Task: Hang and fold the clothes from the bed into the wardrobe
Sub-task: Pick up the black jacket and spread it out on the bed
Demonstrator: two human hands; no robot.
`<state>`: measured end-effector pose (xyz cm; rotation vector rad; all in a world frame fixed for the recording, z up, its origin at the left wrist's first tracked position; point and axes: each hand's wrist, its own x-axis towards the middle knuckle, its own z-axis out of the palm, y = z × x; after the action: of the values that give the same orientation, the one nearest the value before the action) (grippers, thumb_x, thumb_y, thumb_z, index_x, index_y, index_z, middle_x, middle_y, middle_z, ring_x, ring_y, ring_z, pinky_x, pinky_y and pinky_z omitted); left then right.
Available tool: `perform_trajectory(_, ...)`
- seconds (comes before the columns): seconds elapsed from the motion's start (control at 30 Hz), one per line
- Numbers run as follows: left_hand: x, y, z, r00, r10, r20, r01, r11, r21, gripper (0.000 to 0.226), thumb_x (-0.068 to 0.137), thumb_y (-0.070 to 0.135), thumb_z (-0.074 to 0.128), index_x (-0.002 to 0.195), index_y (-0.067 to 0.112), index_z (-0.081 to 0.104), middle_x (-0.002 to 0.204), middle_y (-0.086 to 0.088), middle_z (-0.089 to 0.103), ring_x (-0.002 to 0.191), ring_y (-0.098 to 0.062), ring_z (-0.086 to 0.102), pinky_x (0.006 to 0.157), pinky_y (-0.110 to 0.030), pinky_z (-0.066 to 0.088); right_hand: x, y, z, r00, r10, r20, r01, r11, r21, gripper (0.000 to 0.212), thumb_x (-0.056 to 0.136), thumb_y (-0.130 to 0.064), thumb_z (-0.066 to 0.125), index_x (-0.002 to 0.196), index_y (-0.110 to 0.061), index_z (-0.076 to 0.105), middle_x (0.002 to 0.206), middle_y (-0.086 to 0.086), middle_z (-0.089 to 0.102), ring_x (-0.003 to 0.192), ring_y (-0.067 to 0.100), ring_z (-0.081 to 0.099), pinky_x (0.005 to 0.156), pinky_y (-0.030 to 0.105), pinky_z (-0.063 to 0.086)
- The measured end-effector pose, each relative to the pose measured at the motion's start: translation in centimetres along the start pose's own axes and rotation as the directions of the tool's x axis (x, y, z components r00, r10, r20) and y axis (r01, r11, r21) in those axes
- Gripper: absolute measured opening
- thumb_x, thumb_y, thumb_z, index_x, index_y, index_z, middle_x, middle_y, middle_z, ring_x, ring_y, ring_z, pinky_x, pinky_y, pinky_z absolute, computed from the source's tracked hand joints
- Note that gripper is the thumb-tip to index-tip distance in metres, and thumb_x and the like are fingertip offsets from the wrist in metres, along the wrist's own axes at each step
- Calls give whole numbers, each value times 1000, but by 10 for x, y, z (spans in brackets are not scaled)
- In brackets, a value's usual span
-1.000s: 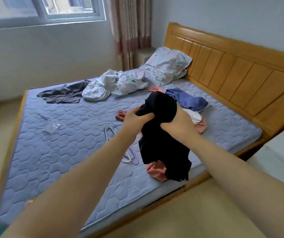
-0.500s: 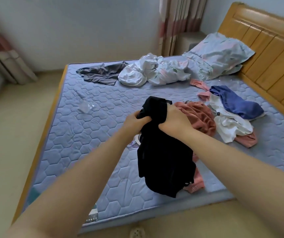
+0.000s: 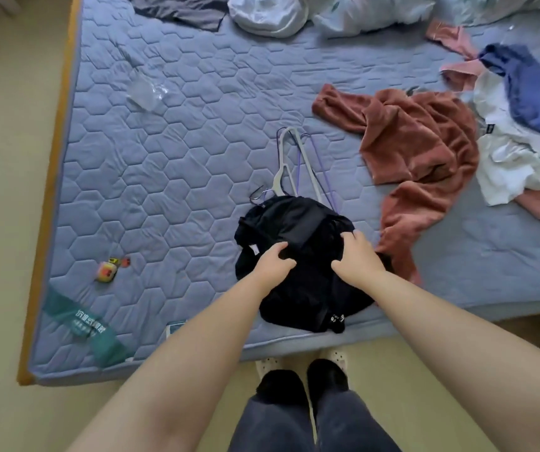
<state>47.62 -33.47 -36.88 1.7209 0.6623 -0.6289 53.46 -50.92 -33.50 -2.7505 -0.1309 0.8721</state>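
Observation:
A black garment (image 3: 298,230) lies bunched on the blue quilted mattress (image 3: 171,177) near its front edge. My left hand (image 3: 273,263) pinches its fabric on the left side. My right hand (image 3: 358,256) grips it on the right, fingers curled into the cloth. Grey and purple hangers (image 3: 290,164) lie just behind the garment, partly under it. A rust-red fleece top (image 3: 415,141) is spread to the right, with a white garment (image 3: 516,164) and a blue garment (image 3: 536,96) beyond it.
A grey garment (image 3: 184,9) and crumpled white bedding (image 3: 272,11) lie at the far side. A clear plastic wrapper (image 3: 146,91) and a small yellow tape measure (image 3: 107,271) sit on the mattress at left. The bed's wooden frame (image 3: 50,177) borders beige floor.
The black garment went from hanging in both hands above the bed to lying on the mattress. The view tilted down, and both hands lowered with it.

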Motion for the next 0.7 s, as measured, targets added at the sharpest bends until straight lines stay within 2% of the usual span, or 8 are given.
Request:
perform_trajectory(0.1,17,-28,13,1000,-19,-5,19,997,71,58,91,16,55,145,21,36,143,-3,44,104,-4,46,82,-13,35,14,22,33,999,32,41,-32,999,7,67,85,-21,59,144,-8,29,151,11,22,134,34,30,104,44,38)
perform_trajectory(0.23,42,-67,34,997,-70,-27,73,978,195,58,92,14,52,146,18,34,154,-5,28,135,-21,35,100,-25,32,28,58,74,988,85,127,-86,996,9,65,86,-21,58,143,-8,31,150,12,24,133,35,31,103,42,35)
perform_trajectory(0.33,58,-84,51,990,-96,-101,121,951,283,61,91,11,50,147,24,31,159,-2,12,141,-24,26,100,-30,34,41,84,96,979,128,157,-136,990,40,69,85,-21,60,144,-8,27,150,13,25,133,36,31,105,42,35)
perform_trajectory(0.4,64,-88,63,975,-14,-221,106,905,413,68,88,8,51,149,27,26,160,-2,5,144,-24,18,105,-33,31,54,96,104,969,184,163,-212,962,171,77,84,-23,65,146,-6,23,149,15,29,133,34,36,106,42,36)
perform_trajectory(0.5,79,-90,73,902,316,-295,31,634,773,82,84,10,55,151,29,13,160,-6,-2,146,-28,-1,116,-45,11,78,105,111,931,328,164,-365,802,473,90,80,-24,73,148,-2,18,146,17,36,130,32,42,107,40,36)
perform_trajectory(0.6,99,-93,77,914,404,-46,-113,360,926,86,85,14,56,152,27,4,160,-5,-3,146,-30,-12,116,-50,0,104,105,113,848,456,271,-508,554,660,90,79,-25,76,146,-3,20,134,9,46,120,30,50,100,41,44)
perform_trajectory(0.67,109,-93,82,939,335,78,-179,281,943,86,87,16,56,152,27,1,159,-6,11,146,-29,-2,116,-51,2,115,102,112,811,435,390,-574,469,671,53,84,-13,69,129,-5,43,109,11,55,83,24,62,71,33,49)
perform_trajectory(0.7,113,-94,85,947,304,105,-193,275,942,87,87,16,57,152,27,0,155,-7,22,145,-29,9,116,-51,6,117,98,110,790,411,455,-611,469,638,23,86,-5,62,106,-6,52,90,14,57,56,18,55,58,27,42)
